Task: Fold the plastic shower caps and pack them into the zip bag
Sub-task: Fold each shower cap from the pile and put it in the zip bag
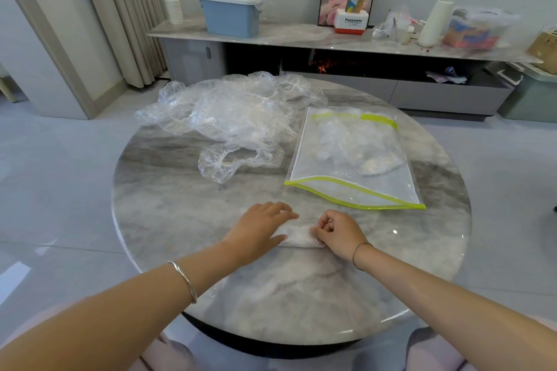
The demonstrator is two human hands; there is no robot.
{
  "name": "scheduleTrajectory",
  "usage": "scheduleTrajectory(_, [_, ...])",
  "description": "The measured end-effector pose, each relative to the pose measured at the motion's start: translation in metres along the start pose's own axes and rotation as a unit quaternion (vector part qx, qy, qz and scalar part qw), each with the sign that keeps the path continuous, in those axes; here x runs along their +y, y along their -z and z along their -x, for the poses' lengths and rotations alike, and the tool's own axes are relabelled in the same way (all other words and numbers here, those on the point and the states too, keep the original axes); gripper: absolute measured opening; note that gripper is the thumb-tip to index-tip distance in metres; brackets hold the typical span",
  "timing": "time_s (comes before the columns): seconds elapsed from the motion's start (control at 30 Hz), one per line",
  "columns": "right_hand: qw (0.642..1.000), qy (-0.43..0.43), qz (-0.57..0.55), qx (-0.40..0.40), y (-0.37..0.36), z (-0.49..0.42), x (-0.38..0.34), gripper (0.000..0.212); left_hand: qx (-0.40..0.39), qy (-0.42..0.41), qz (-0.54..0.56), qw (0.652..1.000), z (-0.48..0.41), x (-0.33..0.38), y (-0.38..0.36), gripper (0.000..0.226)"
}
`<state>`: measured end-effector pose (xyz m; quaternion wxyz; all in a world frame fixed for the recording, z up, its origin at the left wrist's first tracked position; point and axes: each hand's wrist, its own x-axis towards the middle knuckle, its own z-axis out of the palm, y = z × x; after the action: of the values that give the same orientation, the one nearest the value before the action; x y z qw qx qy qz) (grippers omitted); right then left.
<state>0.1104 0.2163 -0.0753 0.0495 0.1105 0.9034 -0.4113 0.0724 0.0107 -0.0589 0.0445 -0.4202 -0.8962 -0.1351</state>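
Observation:
A folded clear shower cap (297, 236) lies as a narrow strip on the round marble table (168, 196), near me. My left hand (259, 230) presses flat on its left part with straight fingers. My right hand (339, 233) pinches the strip's right end with curled fingers. A heap of loose clear shower caps (229, 111) sits at the table's far left. The zip bag (355, 159), clear with a lime-green edge, lies at the right with folded caps inside; its opening faces me.
Behind the table runs a low marble sideboard (301, 37) with a blue lidded box (230, 13), paper cups (173, 3), a white roll (435, 22) and other clutter. Curtains hang at the far left. Grey tiled floor surrounds the table.

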Motion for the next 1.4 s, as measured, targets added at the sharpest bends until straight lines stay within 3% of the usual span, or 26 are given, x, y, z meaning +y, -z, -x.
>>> scheduleTrajectory(0.07, [1.000, -0.003, 0.014, 0.006, -0.001, -0.001, 0.000, 0.025, -0.021, -0.081, -0.042, 0.996, 0.002, -0.004, -0.005, 0.037])
scheduleTrajectory(0.13, [1.000, -0.004, 0.022, 0.016, -0.001, -0.001, 0.001, 0.025, -0.111, -0.077, -0.063, 0.989, 0.008, -0.001, -0.006, 0.057])
scheduleTrajectory(0.2, [0.999, -0.001, 0.024, 0.035, 0.000, 0.001, 0.004, 0.026, -0.153, -0.078, -0.079, 0.982, 0.013, -0.004, -0.008, 0.078])
scheduleTrajectory(0.43, [0.998, 0.015, -0.020, 0.057, 0.016, 0.004, 0.015, 0.031, -0.178, -0.075, -0.082, 0.978, 0.016, -0.001, -0.005, 0.086])
scheduleTrajectory(0.53, [0.995, 0.077, -0.001, 0.065, 0.023, 0.007, 0.014, 0.029, -0.118, -0.060, -0.098, 0.986, 0.015, 0.006, -0.007, 0.078])
scheduleTrajectory(0.67, [0.958, 0.246, 0.143, 0.033, 0.026, 0.018, 0.003, 0.015, -0.139, 0.001, -0.045, 0.989, 0.012, 0.011, -0.002, 0.098])
scheduleTrajectory(0.87, [0.906, 0.330, 0.257, -0.070, 0.010, 0.031, 0.003, 0.046, -0.197, 0.046, 0.006, 0.979, 0.011, 0.005, 0.002, 0.115])
scheduleTrajectory(1.1, [0.913, 0.312, 0.254, -0.072, 0.005, 0.026, 0.001, 0.050, -0.145, -0.022, 0.000, 0.989, 0.017, -0.009, 0.005, 0.096])
scheduleTrajectory(1.2, [0.919, 0.302, 0.245, -0.056, -0.002, 0.023, -0.003, 0.048, -0.134, -0.007, 0.018, 0.991, 0.016, -0.011, 0.002, 0.089])
scheduleTrajectory(1.4, [0.951, 0.237, 0.195, -0.022, -0.011, 0.016, -0.011, 0.033, -0.098, 0.039, 0.057, 0.993, 0.006, -0.009, 0.001, 0.047])
